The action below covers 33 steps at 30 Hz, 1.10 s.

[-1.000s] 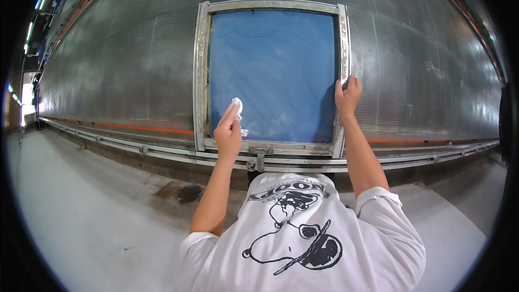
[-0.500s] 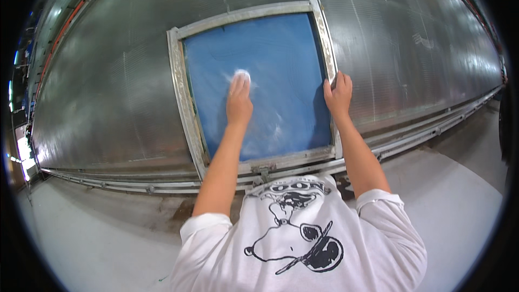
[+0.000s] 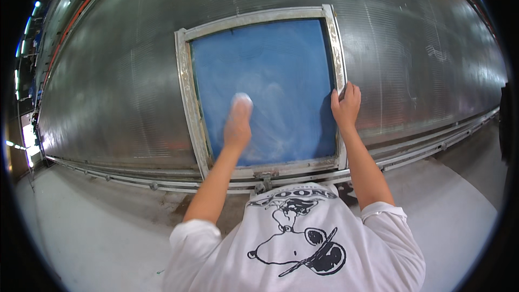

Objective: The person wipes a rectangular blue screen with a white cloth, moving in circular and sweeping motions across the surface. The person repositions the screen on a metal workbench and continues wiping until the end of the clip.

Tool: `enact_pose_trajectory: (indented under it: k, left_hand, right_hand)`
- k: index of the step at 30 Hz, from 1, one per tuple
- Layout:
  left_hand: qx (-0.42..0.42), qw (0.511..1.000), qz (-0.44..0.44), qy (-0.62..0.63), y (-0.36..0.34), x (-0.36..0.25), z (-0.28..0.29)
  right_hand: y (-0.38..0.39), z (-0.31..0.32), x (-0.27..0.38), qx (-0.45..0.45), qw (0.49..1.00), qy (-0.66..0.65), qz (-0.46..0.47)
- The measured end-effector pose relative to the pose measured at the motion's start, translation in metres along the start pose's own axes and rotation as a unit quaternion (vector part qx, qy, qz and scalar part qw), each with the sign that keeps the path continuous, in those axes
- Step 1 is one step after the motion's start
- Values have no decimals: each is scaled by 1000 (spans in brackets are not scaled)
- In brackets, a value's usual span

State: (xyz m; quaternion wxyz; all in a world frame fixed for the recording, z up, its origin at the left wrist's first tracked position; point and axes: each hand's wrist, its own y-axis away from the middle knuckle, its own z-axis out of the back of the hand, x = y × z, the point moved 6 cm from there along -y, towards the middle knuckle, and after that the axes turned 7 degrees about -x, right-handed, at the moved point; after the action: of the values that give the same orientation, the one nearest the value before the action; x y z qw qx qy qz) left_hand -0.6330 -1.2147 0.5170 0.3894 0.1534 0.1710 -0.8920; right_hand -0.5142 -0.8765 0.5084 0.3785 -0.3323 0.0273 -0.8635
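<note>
A screen-printing frame (image 3: 186, 84) with pale, worn bars lies on a long metal table, a blue mesh (image 3: 281, 59) stretched across it. My left hand (image 3: 238, 124), smeared by motion, is over the left-middle of the mesh. Under its fingertips shows the edge of a white wad (image 3: 243, 98), possibly cloth; most of it is hidden. Faint whitish smears mark the mesh around and right of that hand. At the frame's right bar my right hand (image 3: 346, 107) is closed around the edge, the thumb on the inner side and the fingers on the outer.
The grey metal table (image 3: 124, 92) stretches away to both sides. A metal rail (image 3: 400, 158) runs along its near edge, with a small clamp-like fitting (image 3: 263, 178) at the frame's near bar. Pale floor (image 3: 92, 227) lies on my side.
My left hand has slid the white wad a little toward me over the mesh. The whitish smears look more spread out. My right hand keeps its hold on the bar. The view has shifted slightly.
</note>
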Motion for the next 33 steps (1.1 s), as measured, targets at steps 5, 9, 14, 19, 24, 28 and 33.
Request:
enact_pose_trajectory:
  k: [5,9,14,19,24,28,33]
  left_hand:
    - [-65,997,44,9,-88,-31,-34]
    - [16,994,-81,69,-50,-69,-37]
    - [-119,978,141,-102,-123,102,36]
    - [-67,993,88,33,-157,64,-3]
    - [-119,983,135,-46,-145,72,6]
    - [-69,990,122,28,-172,29,-22]
    - [-39,995,-86,27,-199,-29,-37]
  right_hand:
    - [-6,0,13,-3,1000,12,11]
    - [-1,9,8,-4,1000,11,2]
    - [7,5,7,8,1000,16,6]
    - [-2,1,4,15,1000,23,-2]
    - [-4,2,4,14,1000,16,-13]
    - [-3,3,2,2,1000,4,-4]
    - [-5,7,6,2,1000,4,-16]
